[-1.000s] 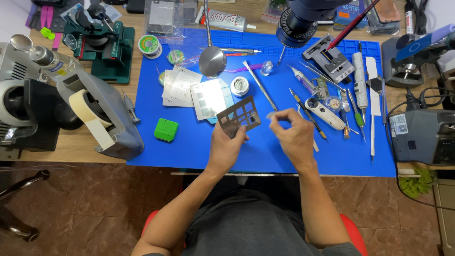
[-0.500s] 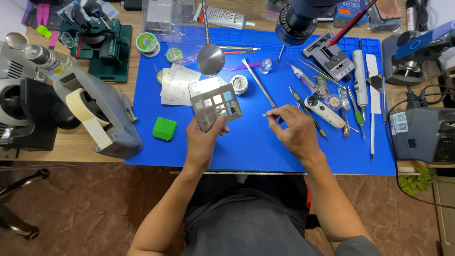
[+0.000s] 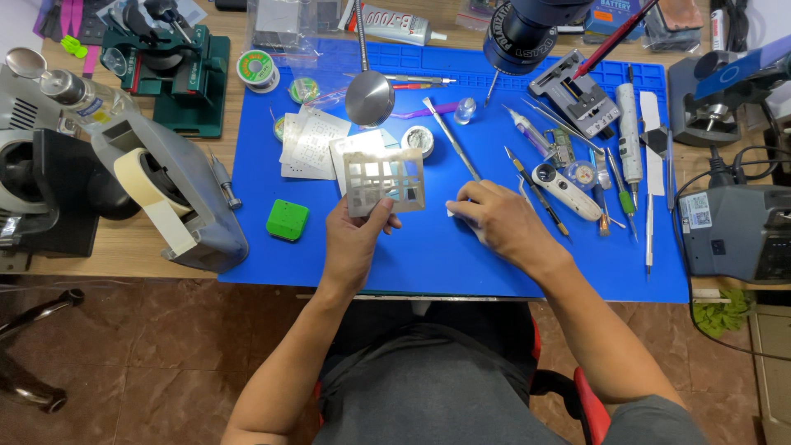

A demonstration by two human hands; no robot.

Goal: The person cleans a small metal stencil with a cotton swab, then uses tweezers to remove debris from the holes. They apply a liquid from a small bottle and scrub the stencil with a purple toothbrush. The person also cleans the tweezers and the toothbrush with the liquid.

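Note:
My left hand (image 3: pixel 356 237) holds up a thin square metal stencil (image 3: pixel 385 181) with several rectangular cut-outs, pinched at its lower edge and raised over the blue work mat (image 3: pixel 428 255). My right hand (image 3: pixel 498 224) rests low on the mat just right of the stencil, fingers curled around a small white piece (image 3: pixel 452 210) that is mostly hidden. More flat stencil sheets (image 3: pixel 311 144) lie on the mat behind my left hand.
A tape dispenser (image 3: pixel 169 194) and microscope base stand at the left. A small green square box (image 3: pixel 287 220) sits on the mat. Tweezers, screwdrivers and a loupe (image 3: pixel 568 185) crowd the right side. A round mirror (image 3: pixel 370 97) stands at the back. A grey station (image 3: pixel 733 231) sits far right.
My left hand has lifted the stencil up and turned it flatter toward the camera. My right hand has dropped from mid-air down onto the mat.

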